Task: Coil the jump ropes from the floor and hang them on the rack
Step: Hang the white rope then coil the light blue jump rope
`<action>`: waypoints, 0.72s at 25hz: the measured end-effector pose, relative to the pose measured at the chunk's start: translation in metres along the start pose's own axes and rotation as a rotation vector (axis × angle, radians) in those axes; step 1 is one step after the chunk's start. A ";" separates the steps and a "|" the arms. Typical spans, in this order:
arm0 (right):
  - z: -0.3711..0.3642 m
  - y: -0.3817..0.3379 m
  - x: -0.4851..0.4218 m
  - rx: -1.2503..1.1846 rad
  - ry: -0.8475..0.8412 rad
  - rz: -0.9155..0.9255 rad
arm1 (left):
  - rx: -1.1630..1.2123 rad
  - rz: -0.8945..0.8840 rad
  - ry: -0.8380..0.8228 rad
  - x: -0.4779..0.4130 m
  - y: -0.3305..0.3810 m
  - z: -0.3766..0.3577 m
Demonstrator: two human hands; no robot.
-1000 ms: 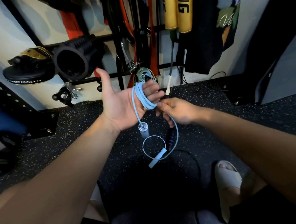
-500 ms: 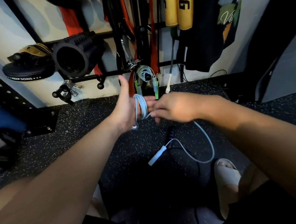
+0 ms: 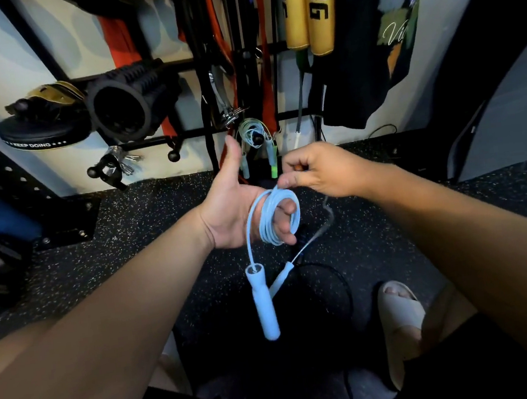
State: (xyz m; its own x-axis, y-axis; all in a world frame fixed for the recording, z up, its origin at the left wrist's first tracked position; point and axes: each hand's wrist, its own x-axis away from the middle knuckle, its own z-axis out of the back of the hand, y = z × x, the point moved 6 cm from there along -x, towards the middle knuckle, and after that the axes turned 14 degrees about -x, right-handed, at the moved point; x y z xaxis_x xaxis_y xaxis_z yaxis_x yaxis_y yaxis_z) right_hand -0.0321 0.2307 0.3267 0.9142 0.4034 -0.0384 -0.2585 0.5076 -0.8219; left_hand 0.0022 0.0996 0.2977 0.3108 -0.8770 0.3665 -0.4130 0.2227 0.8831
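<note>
Seen from the head camera, the left hand (image 3: 234,212) was held in front of the rack (image 3: 190,134), palm up, with its fingers curled through the coils of the blue jump rope (image 3: 294,225). The right hand (image 3: 321,173) pinched the coil's top strand. One blue handle (image 3: 265,303) dangled below. Another coiled rope (image 3: 253,133) hung on the rack, and a black rope (image 3: 327,266) lay on the floor (image 3: 130,245) before the rack.

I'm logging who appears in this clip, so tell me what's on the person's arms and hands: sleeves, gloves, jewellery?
Both forearms are bare to the frame edge, with no sleeves showing. The left hand and right hand wear no gloves, and no watch, band or ring is visible. One foot wears a pale slide sandal.
</note>
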 end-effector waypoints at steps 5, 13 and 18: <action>-0.027 0.038 0.000 -0.142 0.037 -0.163 | 0.223 -0.220 0.164 0.010 0.021 0.014; -0.051 0.017 -0.001 -0.116 -0.204 -0.260 | 0.349 -0.483 0.598 0.028 0.037 0.062; -0.031 -0.027 -0.004 0.214 -0.257 -0.129 | -0.015 -0.226 0.702 0.014 0.024 0.060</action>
State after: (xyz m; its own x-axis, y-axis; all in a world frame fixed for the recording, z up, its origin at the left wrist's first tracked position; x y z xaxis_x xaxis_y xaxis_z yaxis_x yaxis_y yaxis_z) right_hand -0.0192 0.1914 0.3318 0.8424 0.4897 0.2248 -0.2299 0.7040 -0.6719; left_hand -0.0551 0.0669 0.3065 0.8638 -0.4243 0.2717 -0.2637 0.0789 0.9614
